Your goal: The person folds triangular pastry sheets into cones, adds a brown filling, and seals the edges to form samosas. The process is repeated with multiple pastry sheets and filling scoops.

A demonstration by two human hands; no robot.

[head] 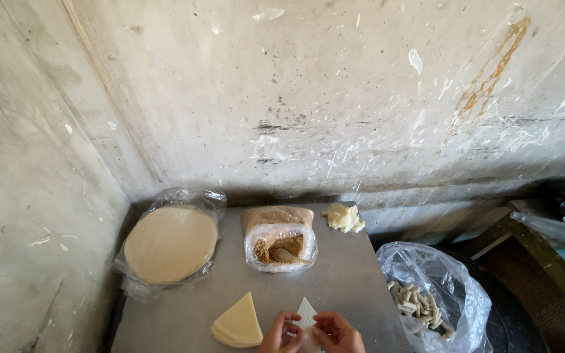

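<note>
**Two hands fold a pale wrapper at the near edge of the table**

At the near edge of the grey table point(354, 281), both hands meet on a small pale wrapper point(306, 311). It is thin, off-white and folded to a triangle, its point standing away from the person. The left hand point(282, 333) pinches its left side with curled fingers; the right hand point(338, 333) closes on its right side, so the lower part of the sheet is hidden between them (only the tip shows clearly).

Just left of the hands lies a stack of wedge-shaped wrappers point(238, 322), yellowish cream, its point also turned to the far side. Farther off on the left sits a round stack of wrappers point(171, 243) in clear plastic. In the middle of the table an open bag of brown filling point(280, 240) holds a spoon point(289, 256). A pale lump of dough point(344, 218) rests at the far edge. Right of the table, a clear bag point(436, 294) holds finished rolled pieces point(417, 304).
</note>
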